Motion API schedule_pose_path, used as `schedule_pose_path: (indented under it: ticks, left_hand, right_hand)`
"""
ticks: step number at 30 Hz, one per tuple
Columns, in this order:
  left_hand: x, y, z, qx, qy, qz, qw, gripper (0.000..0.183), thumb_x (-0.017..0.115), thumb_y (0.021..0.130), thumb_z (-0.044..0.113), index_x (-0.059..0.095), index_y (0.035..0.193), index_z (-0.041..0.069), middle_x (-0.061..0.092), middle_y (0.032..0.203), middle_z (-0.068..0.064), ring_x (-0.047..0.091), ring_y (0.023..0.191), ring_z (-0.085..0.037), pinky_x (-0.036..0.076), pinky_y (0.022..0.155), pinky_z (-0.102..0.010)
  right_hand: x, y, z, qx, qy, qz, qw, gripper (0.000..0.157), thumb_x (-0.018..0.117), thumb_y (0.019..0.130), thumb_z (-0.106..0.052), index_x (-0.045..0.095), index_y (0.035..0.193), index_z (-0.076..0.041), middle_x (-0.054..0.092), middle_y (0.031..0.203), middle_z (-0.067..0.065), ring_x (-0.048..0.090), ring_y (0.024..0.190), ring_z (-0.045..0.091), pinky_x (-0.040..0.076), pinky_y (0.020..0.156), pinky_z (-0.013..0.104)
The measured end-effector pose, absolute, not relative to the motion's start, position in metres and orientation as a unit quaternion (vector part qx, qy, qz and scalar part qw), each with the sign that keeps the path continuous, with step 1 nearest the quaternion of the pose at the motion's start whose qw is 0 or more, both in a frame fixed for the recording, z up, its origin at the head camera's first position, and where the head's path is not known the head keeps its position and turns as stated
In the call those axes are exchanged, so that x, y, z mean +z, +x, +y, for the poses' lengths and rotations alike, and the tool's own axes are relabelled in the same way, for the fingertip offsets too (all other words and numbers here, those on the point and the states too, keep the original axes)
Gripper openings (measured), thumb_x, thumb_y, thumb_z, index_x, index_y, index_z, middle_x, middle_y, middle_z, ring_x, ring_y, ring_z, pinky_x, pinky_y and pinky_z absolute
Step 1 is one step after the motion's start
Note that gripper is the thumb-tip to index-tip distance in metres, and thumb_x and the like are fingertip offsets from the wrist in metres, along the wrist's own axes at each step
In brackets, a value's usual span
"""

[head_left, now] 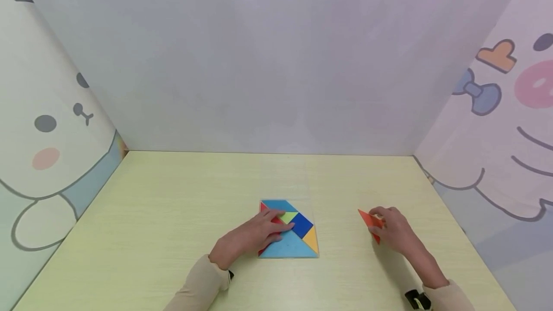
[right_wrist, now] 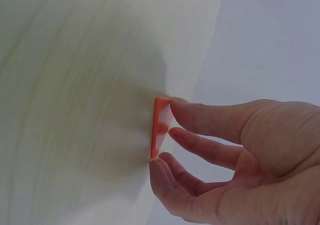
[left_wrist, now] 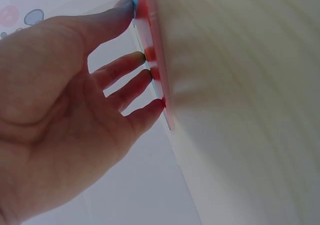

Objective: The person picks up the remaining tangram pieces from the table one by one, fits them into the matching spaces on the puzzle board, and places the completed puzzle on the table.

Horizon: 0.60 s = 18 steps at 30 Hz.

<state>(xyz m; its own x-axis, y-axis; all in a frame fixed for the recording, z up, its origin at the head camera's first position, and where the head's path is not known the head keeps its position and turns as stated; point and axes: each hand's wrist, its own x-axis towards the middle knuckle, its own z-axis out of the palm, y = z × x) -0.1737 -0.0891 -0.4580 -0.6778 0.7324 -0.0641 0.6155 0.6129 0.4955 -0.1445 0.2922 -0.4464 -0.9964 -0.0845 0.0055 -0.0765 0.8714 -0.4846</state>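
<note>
My left hand (head_left: 252,236) rests on a tangram in a thin clear tray, its extended fingertips touching the red piece (left_wrist: 146,22) and reaching the dark blue square (head_left: 302,225). Around them lie a large light blue triangle (head_left: 288,247), a light blue piece (head_left: 274,204) along the far edge, a small green triangle (head_left: 289,216) and a yellow piece (head_left: 312,240). The fingers partly cover the red piece. Off to the right, my right hand (head_left: 395,229) pinches an orange triangle (head_left: 366,218) by its edges between thumb and fingertips, tilted close over the table.
The pale wood-grain table (head_left: 173,196) spreads around both hands. A plain grey-white wall panel (head_left: 276,61) stands along its back edge. Panels with cartoon drawings flank it on the left (head_left: 47,157) and right (head_left: 484,148).
</note>
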Motion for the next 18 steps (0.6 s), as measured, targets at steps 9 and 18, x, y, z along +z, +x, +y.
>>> schedule_pose_path:
  ticks: [9,18]
  left_hand:
    - [-0.4587,-0.1740,-0.0897,0.224,0.375,0.890,0.128,0.042,0.058,0.106,0.021,0.057,0.148,0.021,0.045,0.153,-0.011,0.042,0.141,-0.026,0.044,0.112,-0.039]
    - [-0.4590,-0.1736,-0.0899,0.227,0.368,0.891,0.135,0.043,0.058,0.106,0.021,0.056,0.149,0.023,0.045,0.154,-0.010,0.041,0.142,-0.026,0.044,0.111,-0.038]
  right_hand:
    - [-0.4426,-0.1488,0.2932,-0.248,-0.057,0.967,0.020,0.034,0.080,0.086,-0.001,0.065,0.115,0.008,0.065,0.107,0.029,0.064,0.095,0.044,0.056,0.078,0.055]
    - [-0.4424,-0.1505,0.2946,-0.246,-0.055,0.968,0.021,0.034,0.082,0.084,-0.001,0.067,0.113,0.011,0.062,0.106,0.027,0.063,0.091,0.039,0.056,0.075,0.051]
